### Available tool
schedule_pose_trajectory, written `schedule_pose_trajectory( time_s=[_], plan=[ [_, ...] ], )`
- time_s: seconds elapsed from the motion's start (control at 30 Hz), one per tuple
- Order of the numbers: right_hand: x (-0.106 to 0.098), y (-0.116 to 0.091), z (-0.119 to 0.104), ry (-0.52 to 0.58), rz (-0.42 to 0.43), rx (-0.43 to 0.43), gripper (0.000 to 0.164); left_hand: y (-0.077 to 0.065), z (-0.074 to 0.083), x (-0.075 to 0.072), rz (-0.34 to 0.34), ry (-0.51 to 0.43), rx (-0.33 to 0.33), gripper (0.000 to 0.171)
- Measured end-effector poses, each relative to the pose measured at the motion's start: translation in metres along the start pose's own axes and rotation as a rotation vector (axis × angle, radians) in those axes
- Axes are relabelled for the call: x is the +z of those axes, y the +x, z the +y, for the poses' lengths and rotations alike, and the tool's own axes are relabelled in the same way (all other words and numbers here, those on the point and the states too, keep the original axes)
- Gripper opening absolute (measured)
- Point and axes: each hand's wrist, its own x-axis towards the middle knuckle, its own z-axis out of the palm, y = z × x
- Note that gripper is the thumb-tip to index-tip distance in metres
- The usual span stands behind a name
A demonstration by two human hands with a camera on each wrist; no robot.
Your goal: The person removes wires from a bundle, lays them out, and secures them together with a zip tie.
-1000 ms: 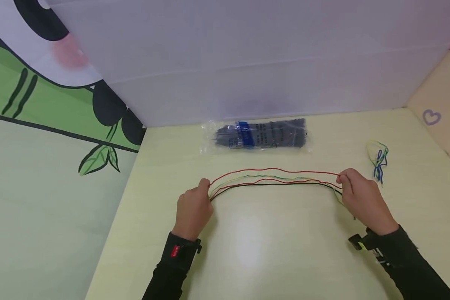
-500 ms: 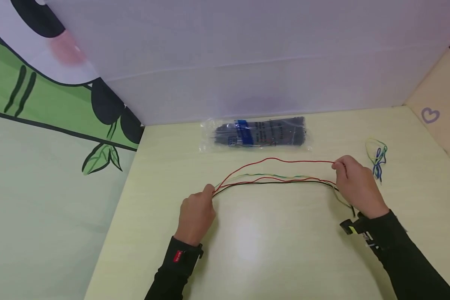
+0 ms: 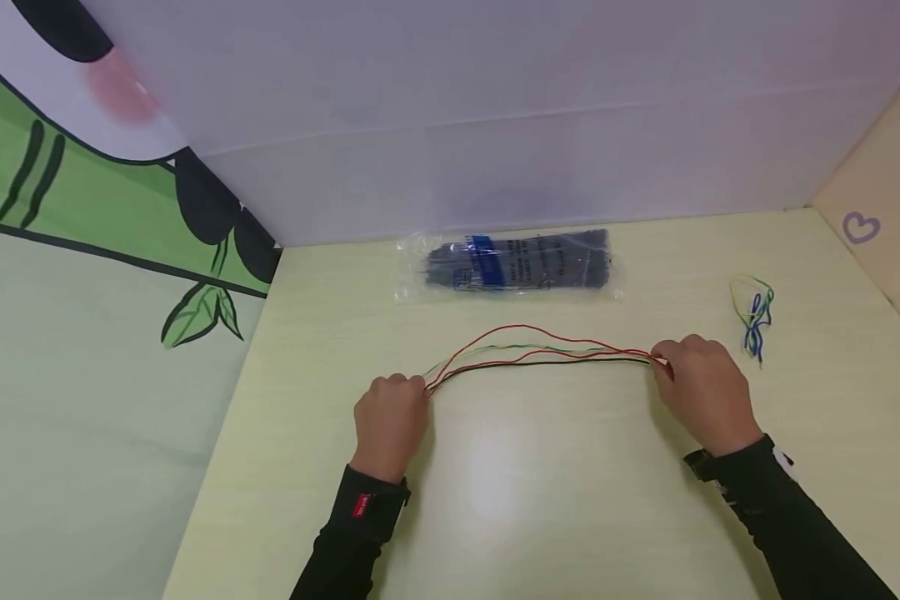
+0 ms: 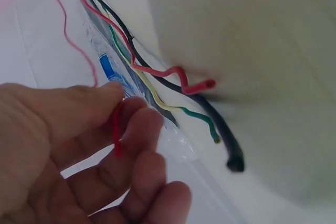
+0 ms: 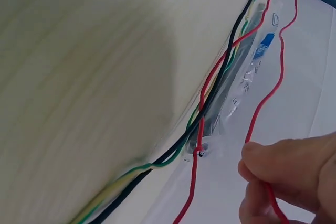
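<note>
My left hand pinches one end of a thin red wire between thumb and forefinger. At the right, my right hand pinches the same wire near its other end, and the wire arches away between the hands. Alongside it run a second red wire, a thin green-and-yellow wire and a thicker black wire. In the left wrist view, the cut ends of these three stick out beside the fingers. Their right ends are hidden by my right hand in the head view.
Behind the wires lies a clear plastic bag of dark, thin strips with a blue label. A small bundle of blue and yellow-green wire is on the pale table at right. A purplish-white wall rises behind.
My right hand first lifted its end of the red wire away from me, then brought it back down to the other wires. My left hand moved the red wire's left end close to theirs.
</note>
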Motion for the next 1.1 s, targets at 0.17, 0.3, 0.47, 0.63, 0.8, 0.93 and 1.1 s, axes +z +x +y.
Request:
schedule_pose_trajectory(
  time_s=[0.17, 0.3, 0.47, 0.63, 0.8, 0.93, 1.1],
  plan=[
    [0.004, 0.003, 0.004, -0.124, 0.137, -0.089, 0.01, 0.001, 0.005, 0.002, -0.054, 0.013, 0.014, 0.007],
    [0.007, 0.004, 0.008, -0.19, 0.179, -0.094, 0.011, 0.004, 0.007, 0.005, -0.056, 0.008, 0.029, 0.007],
    [0.006, 0.0, 0.005, -0.163, 0.107, -0.063, 0.015, 0.004, 0.008, 0.004, -0.05, 0.005, 0.032, 0.01],
    [-0.01, 0.002, 0.016, -0.092, 0.113, -0.03, 0.016, -0.001, 0.004, -0.002, -0.052, -0.021, -0.006, 0.018],
    [-0.032, 0.013, 0.063, -0.041, 0.036, 0.2, 0.021, -0.002, 0.001, -0.008, -0.02, -0.057, -0.014, 0.015],
    [-0.036, 0.019, 0.098, -0.043, -0.178, 0.399, 0.047, -0.003, 0.001, -0.009, -0.032, -0.068, -0.019, 0.011],
    [-0.029, 0.025, 0.123, -0.05, -0.363, 0.418, 0.058, -0.004, 0.003, -0.01, -0.039, -0.073, -0.026, 0.01]
  ],
)
